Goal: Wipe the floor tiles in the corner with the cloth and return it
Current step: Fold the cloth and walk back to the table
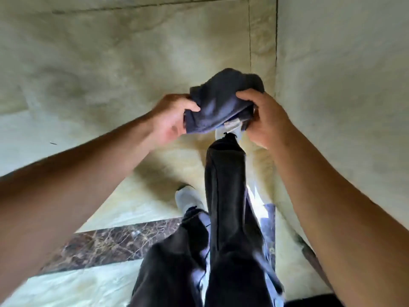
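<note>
A dark blue cloth (218, 100) is bunched up in front of me, held off the floor by both hands. My left hand (171, 119) grips its left edge with the thumb on top. Over its right side my right hand (263, 118) is closed, and a small white tag shows below the cloth. The beige floor tiles (110, 63) lie beneath, reaching the corner where a pale wall (343, 74) rises on the right.
My legs in dark trousers (225, 207) and light shoes (188, 197) stand on the tiles below the cloth. A dark brown marble strip (106, 242) crosses the floor at lower left. A dark grout line runs along the wall's base.
</note>
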